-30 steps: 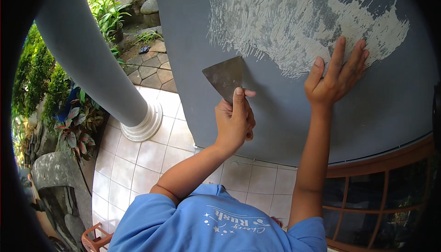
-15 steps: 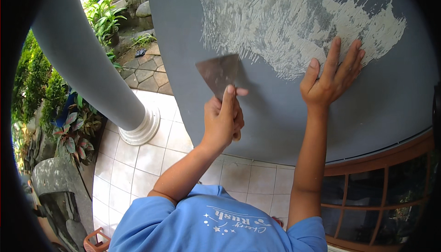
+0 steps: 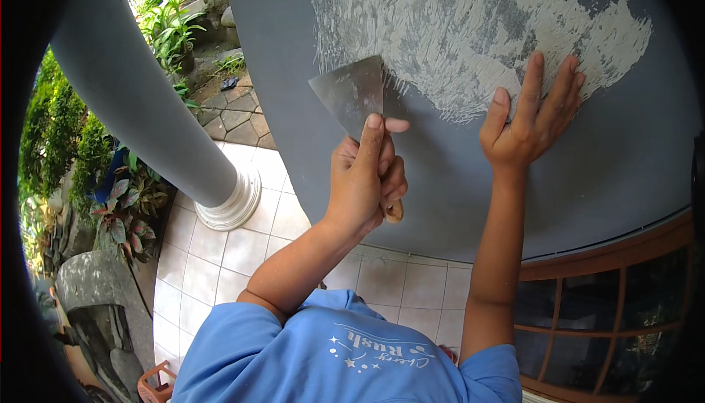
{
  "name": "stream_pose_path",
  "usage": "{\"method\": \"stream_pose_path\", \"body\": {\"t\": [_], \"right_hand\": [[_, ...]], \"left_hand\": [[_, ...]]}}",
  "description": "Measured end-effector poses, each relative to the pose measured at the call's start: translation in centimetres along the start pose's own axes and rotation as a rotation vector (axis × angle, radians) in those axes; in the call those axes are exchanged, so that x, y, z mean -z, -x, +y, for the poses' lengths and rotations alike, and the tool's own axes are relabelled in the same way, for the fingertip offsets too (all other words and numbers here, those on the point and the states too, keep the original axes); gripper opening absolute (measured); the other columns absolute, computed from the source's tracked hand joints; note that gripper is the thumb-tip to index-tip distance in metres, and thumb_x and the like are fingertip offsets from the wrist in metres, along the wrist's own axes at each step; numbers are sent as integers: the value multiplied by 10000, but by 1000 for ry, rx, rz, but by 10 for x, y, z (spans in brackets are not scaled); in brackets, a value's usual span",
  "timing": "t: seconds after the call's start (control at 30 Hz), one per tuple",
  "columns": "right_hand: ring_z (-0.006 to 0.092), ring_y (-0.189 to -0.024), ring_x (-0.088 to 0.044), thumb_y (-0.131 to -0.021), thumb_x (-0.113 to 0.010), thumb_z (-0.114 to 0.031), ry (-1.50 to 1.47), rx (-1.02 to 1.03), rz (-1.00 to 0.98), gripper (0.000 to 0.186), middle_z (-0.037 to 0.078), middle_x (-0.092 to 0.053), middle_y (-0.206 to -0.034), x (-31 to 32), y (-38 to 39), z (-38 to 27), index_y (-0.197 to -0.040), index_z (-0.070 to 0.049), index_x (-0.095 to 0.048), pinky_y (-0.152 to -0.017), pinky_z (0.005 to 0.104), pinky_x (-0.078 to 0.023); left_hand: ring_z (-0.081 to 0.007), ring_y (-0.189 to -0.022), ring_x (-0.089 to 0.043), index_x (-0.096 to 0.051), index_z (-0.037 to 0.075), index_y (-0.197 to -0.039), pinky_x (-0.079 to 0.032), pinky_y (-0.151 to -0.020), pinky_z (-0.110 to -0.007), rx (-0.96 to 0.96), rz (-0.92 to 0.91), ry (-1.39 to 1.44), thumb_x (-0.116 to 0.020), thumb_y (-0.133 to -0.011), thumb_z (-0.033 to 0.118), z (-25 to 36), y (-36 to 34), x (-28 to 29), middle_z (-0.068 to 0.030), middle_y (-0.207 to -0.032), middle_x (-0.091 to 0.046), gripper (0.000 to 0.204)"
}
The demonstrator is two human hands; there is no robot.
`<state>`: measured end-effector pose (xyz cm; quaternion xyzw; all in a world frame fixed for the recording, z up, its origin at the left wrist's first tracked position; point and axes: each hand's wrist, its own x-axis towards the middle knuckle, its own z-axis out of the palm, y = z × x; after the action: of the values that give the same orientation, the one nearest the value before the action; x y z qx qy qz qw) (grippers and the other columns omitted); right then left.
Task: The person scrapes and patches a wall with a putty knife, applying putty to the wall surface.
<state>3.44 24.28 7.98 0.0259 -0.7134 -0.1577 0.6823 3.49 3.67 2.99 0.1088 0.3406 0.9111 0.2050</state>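
My left hand [image 3: 365, 175] is closed round the wooden handle of a putty knife [image 3: 354, 96]; the handle's end pokes out below the fist. The thumb lies up toward the metal blade, and one finger sticks out to the right. The blade's wide edge lies at the lower left border of a rough whitish scraped patch [image 3: 433, 43] on the grey painted surface [image 3: 440, 183]. Whether the edge touches it I cannot tell. My right hand [image 3: 530, 120] rests with fingers spread on the same surface, its fingertips over the patch's lower right part.
A round grey column [image 3: 154, 102] with a white base [image 3: 233, 205] stands at the left on the tiled floor [image 3: 220, 263]. Beyond it are plants [image 3: 170, 28] and rocks. Brown-framed windows [image 3: 587, 300] lie at the lower right, and an orange-brown plastic object [image 3: 156, 385] at the lower left.
My left hand has moved up slightly with the putty knife, bringing the blade to the patch's edge. The handle's end shows more clearly now. My right hand has stayed in place.
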Motion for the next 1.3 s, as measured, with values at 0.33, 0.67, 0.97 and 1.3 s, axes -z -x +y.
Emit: {"method": "stream_pose_path", "body": {"t": [0.33, 0.67, 0.97, 1.3], "right_hand": [[385, -1390, -303, -975, -369, -437, 6, 7, -3, 511, 207, -369, -1477, -3, 2, 0, -1369, -151, -525, -1135, 503, -180], [387, -1399, -284, -977, -360, -439, 10, -4, -16, 513, 203, -364, -1481, 0, 5, 3, -1374, -155, -518, -1138, 507, -173], [385, -1402, -276, -977, -360, -439, 4, 13, -16, 517, 204, -354, -1486, -1, 3, 1, -1374, -147, -518, -1139, 505, -172], [376, -1403, -280, -977, -370, -433, -12, 16, 2, 512, 210, -370, -1474, 1, 0, 0, -1364, -137, -527, -1140, 497, -174]], "left_hand": [[-54, -392, -266, -607, 58, -1028, -240, -362, -220, 46, -6, -37, -467, -1006, 388, 2, -3, 16, 57, -557, -277, 359], [-55, -399, -272, -583, 54, -1036, -255, -372, -217, 48, 49, -96, -456, -1010, 390, -20, 8, 30, 47, -569, -297, 360], [-36, -412, -269, -596, 46, -1059, -246, -367, -214, -262, -85, -70, -497, -998, 369, 45, -27, -3, 53, -574, -294, 344], [-59, -379, -301, -576, 51, -985, -267, -356, -223, 24, 138, -128, -470, -1004, 391, -20, 9, 38, 40, -562, -306, 356]]}}
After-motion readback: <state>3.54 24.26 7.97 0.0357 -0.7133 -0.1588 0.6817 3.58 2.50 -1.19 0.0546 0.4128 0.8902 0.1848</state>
